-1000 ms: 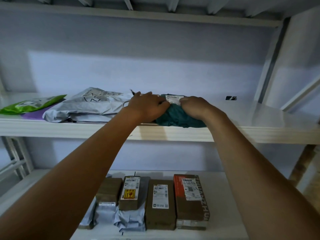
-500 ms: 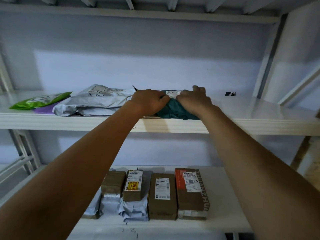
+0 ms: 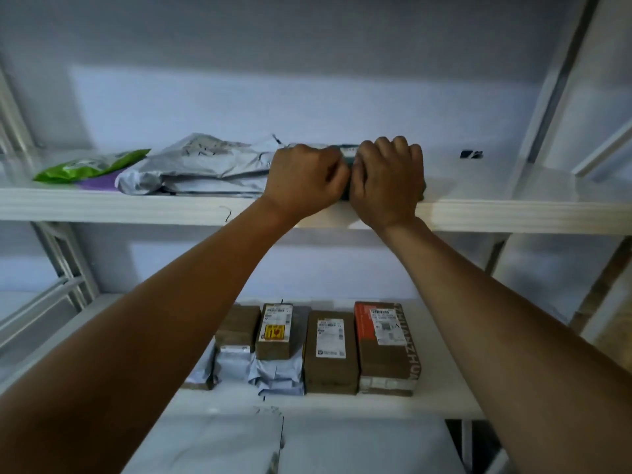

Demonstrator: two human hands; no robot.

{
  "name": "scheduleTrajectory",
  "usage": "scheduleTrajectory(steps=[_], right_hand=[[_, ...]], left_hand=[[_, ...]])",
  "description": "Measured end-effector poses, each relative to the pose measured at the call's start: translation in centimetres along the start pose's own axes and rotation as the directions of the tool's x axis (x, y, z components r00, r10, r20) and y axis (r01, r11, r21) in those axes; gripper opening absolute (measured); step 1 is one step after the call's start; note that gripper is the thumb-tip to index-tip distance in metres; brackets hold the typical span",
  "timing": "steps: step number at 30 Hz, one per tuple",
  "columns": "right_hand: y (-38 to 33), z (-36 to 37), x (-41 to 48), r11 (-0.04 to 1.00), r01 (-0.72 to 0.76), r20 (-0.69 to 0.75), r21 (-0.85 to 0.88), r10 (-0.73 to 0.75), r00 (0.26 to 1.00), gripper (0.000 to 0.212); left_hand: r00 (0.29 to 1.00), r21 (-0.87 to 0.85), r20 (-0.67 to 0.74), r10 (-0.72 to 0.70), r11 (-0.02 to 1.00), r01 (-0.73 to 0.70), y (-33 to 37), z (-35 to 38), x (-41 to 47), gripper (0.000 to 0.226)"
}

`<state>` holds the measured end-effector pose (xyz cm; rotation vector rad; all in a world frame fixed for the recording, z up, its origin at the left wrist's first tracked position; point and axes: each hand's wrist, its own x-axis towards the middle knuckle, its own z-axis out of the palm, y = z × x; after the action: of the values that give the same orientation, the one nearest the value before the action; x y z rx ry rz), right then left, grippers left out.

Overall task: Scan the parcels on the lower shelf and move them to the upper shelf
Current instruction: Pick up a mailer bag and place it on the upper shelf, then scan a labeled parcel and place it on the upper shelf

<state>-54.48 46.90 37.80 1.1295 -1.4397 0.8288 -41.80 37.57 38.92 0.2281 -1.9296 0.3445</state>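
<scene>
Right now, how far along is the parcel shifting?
Done: a green pouch and grey mailers lie on the upper shelf. In hand: the left-hand grip and right-hand grip hold a teal parcel at that shelf's front edge. Left: four brown boxes and pale mailers on the lower shelf. Scanning cannot be judged.

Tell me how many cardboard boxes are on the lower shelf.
4 in a row: plain box at left, yellow-sticker box, white-label box, orange-topped box at right. Grey bags may hide more.

Left hand (image 3: 304,179), right hand (image 3: 388,179) grip parcel (image 3: 348,161) (teal).
</scene>
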Motion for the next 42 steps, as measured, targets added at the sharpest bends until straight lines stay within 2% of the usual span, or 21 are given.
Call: scheduleTrajectory(steps=[4,7,11,15,18,20,22,24,26,27,28,30,32,33,35,37,39,42], right_hand=[[-1.4,0.8,-3.7,0.993,0.093,-0.008,0.078,-0.093,0.996,0.016],[-3.2,1.7,-6.9,0.977,0.137,0.032,0.166,-0.144,0.989,0.017],[-5.9,3.2,-11.0,0.952,0.111,0.147,0.286,-0.158,0.976,0.016],[-9.1,5.1,-13.6,0.923,0.07,0.271,0.379,-0.183,0.945,0.015],[-12.4,7.0,-15.7,0.915,-0.075,0.504,0.398,-0.149,0.851,0.022],[-14.9,8.3,-17.0,0.921,-0.161,0.675,0.354,-0.133,0.725,0.024],[-18.0,9.8,-18.5,0.913,-0.255,0.822,0.318,-0.132,0.554,0.023],[-21.1,11.4,-20.5,0.878,-0.377,0.917,0.294,-0.149,0.37,0.024],[-24.1,13.6,-23.1,0.847,-0.488,0.976,0.21,-0.151,0.158,0.024],[-25.4,14.6,-24.2,0.829,-0.544,0.99,0.13,-0.138,0.028,0.024],[-26.7,15.5,-25.3,0.796,-0.604,0.989,0.028,-0.108,-0.096,0.024],[-28.7,16.6,-27.2,0.663,-0.718,0.951,-0.214,-0.028,-0.309,0.027],[-30.6,17.6,-28.3,0.491,-0.746,0.873,-0.449,0.065,-0.483,0.033],[-31.3,18.0,-28.5,0.404,-0.741,0.833,-0.536,0.115,-0.541,0.035],[-32.3,18.6,-28.7,0.23,-0.733,0.768,-0.64,0.22,-0.602,0.035],[-33.3,18.9,-28.6,0.112,-0.756,0.748,-0.645,0.294,-0.595,0.028],[-34.1,18.9,-28.4,0.041,-0.765,0.723,-0.642,0.362,-0.588,0.024],[-35.7,19.3,-28.5,-0.024,-0.773,0.676,-0.634,0.469,-0.568,0.022]], left_hand=[[1.0,-0.092,-0.002,0.003,0.996,-0.003,-0.6,-0.4,-4.8,0.038],[0.997,-0.12,0.072,0.01,0.993,-0.002,-1.4,-0.6,-9.0,0.039],[0.977,-0.122,0.21,-0.045,0.99,0.072,-3.5,-0.7,-14.1,0.041],[0.957,-0.102,0.25,-0.146,0.979,0.176,-5.7,-1.4,-17.9,0.041],[0.931,-0.068,0.292,-0.221,0.966,0.25,-7.9,-1.6,-20.9,0.042],[0.88,-0.021,0.337,-0.335,0.932,0.363,-9.6,-1.6,-23.4,0.043],[0.759,0.062,0.402,-0.512,0.843,0.535,-11.9,-1.1,-26.1,0.046],[0.558,0.202,0.483,-0.675,0.706,0.679,-14.3,-0.6,-29.0,0.043],[0.296,0.414,0.564,-0.771,0.574,0.706,-16.8,0.1,-32.2,0.028],[0.176,0.503,0.599,-0.781,0.539,0.676,-17.9,0.4,-33.8,0.022],[0.08,0.562,0.629,-0.773,0.524,0.641,-18.8,0.7,-35.5,0.025],[-0.048,0.588,0.665,-0.745,0.483,0.648,-19.8,0.8,-38.4,0.042],[-0.14,0.579,0.676,-0.724,0.404,0.708,-20.7,1.0,-40.6,0.055],[-0.192,0.568,0.691,-0.697,0.358,0.741,-21.2,1.2,-41.3,0.059],[-0.296,0.553,0.707,-0.642,0.241,0.798,-22.2,1.7,-42.4,0.063],[-0.361,0.521,0.714,-0.6,0.111,0.846,-23.3,1.8,-43.1,0.06],[-0.377,0.469,0.741,-0.556,0.025,0.883,-23.9,1.9,-43.5,0.052],[-0.421,0.469,0.773,-0.474,-0.019,0.883,-25.0,2.4,-43.9,0.048]])
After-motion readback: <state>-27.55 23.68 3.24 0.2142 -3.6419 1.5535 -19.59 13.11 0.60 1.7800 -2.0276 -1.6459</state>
